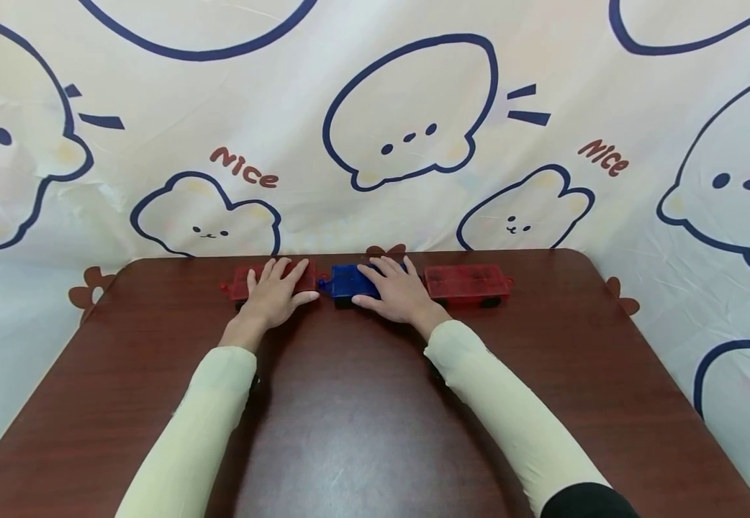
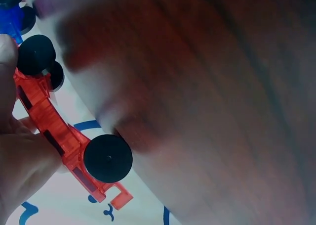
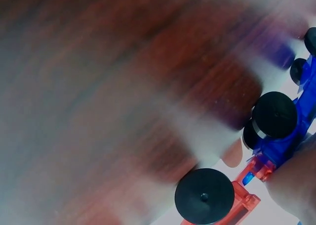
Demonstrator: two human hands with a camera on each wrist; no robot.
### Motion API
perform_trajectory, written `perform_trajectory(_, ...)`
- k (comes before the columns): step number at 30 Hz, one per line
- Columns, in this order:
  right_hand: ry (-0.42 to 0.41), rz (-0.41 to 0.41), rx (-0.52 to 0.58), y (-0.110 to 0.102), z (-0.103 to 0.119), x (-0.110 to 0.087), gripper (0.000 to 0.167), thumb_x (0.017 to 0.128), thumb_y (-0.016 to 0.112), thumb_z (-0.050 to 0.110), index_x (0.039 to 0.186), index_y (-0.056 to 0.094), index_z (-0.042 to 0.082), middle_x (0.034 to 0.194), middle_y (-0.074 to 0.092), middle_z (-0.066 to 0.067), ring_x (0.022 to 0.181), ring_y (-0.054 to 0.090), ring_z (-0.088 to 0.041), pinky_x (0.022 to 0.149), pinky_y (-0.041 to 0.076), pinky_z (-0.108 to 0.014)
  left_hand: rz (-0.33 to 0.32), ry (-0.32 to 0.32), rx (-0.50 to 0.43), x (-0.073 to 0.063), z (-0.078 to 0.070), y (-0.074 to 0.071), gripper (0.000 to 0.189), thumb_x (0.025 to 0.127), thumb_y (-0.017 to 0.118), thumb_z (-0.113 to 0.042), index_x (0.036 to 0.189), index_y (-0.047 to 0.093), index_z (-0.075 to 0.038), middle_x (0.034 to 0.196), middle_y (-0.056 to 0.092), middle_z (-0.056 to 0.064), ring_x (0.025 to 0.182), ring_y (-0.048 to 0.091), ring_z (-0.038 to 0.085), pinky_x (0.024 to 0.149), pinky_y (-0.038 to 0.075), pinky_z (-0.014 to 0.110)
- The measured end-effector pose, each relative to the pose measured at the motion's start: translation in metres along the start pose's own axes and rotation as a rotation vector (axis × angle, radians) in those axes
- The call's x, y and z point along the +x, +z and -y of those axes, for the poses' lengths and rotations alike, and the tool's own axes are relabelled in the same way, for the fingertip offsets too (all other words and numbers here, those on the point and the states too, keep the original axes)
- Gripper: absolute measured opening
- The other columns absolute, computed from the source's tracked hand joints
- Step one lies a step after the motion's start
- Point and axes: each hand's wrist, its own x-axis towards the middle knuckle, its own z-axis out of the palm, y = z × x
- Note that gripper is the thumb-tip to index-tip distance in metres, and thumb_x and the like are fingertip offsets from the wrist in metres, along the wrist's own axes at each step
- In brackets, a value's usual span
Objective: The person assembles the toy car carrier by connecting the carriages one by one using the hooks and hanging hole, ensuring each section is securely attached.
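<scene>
Three translucent plastic toy cars with black wheels stand in a row along the table's far edge. My left hand [image 1: 271,296] grips the left red toy car [image 1: 240,283] from above, fingers over its top and thumb on the near side. At its outer end the left wrist view shows a red coupling hook [image 2: 121,198]. Over the blue toy car [image 1: 344,280] in the middle lies my right hand [image 1: 397,291], holding it across its width and covering its right part. The right red toy car [image 1: 468,282] meets the blue one at a coupling [image 3: 259,170].
The dark brown table [image 1: 342,417] reflects light in its middle. Behind and around it hangs a pale cloth [image 1: 401,216] with cartoon outlines, close against the table's far edge.
</scene>
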Motion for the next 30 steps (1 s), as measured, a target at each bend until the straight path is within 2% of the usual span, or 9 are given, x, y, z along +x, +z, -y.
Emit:
perform_trajectory(13,0.007,-0.004,-0.002,-0.0013,-0.0019,0.0042,0.080,0.097,0.042,0.072,0.161,0.030,0.027,0.166,0.027,-0.005,0.153,0.019,-0.026,0.121,0.004,-0.059,-0.008,0.009,-0.055,-0.0005,0.0038,-0.0048,0.076,0.102,0.055,-0.050,0.162,0.026,-0.013,0.161,0.022,0.027,0.150,0.007,0.049,0.113,-0.003,0.074)
perform_trajectory(30,0.024,0.002,-0.014,0.0004,-0.0026,0.0044,0.079,0.097,0.041,0.072,0.162,0.029,0.028,0.165,0.028,-0.005,0.153,0.020,-0.026,0.121,0.006,-0.059,-0.003,0.021,-0.059,-0.0047,0.0041,-0.0023,0.077,0.101,0.057,-0.049,0.161,0.027,-0.012,0.160,0.023,0.027,0.150,0.008,0.050,0.113,-0.002,0.074)
